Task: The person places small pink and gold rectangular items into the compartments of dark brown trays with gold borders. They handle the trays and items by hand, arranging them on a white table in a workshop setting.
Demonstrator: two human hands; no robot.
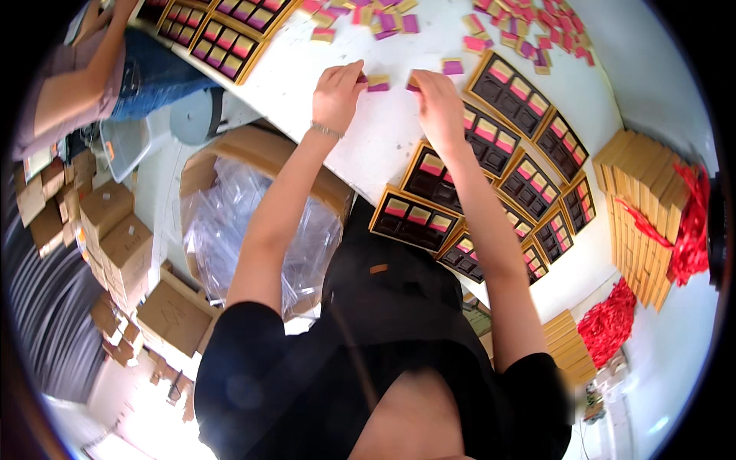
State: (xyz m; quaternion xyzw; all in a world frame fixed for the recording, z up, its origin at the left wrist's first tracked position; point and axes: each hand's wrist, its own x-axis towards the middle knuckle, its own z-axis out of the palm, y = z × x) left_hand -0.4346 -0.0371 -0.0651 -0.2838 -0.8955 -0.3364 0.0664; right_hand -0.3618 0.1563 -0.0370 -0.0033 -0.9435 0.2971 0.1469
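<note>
Above the white table (366, 162), my left hand (337, 96) pinches a small gold-and-purple block (362, 77) between thumb and fingertips. Another small two-tone block (378, 83) lies flat on the table just right of those fingertips. My right hand (438, 111) is bent over a pink-and-gold block (414, 81), which its fingertips grip at the left side of the hand. One more loose block (452, 67) sits beyond the right hand. Under and beside my right forearm are dark gold-edged trays (491, 142), each with a row of blocks along its far side.
Loose blocks (387, 23) are scattered at the far side. Fuller trays (225, 47) stand at the far left, near another person (84, 84). Stacked gold boxes (642, 218) and red ribbons (692, 226) are at right. A carton (201, 172) of clear plastic stands left below the table.
</note>
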